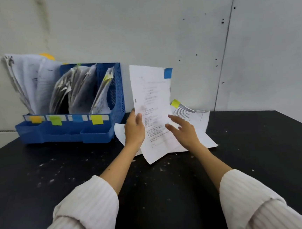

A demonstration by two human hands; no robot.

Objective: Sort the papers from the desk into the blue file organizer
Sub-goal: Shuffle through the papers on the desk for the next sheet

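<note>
My left hand [134, 129] grips the left edge of a printed white sheet [151, 96] with a blue sticky tab [168, 73] at its top right corner, holding it upright above the desk. My right hand [182, 130] hovers in front of the sheet's lower right, fingers spread and relaxed, holding nothing. Under the sheet lie more loose papers [198, 126], one with a yellow-green tab [175, 103]. The blue file organizer [114, 99] stands at the left against the wall, its slots stuffed with papers and its front marked with orange, green, blue and yellow labels.
The black desk [153, 187] is speckled with white flecks. A grey wall [157, 31] rises right behind the organizer and the papers. The desk's right back corner [276, 111] lies beyond the loose papers.
</note>
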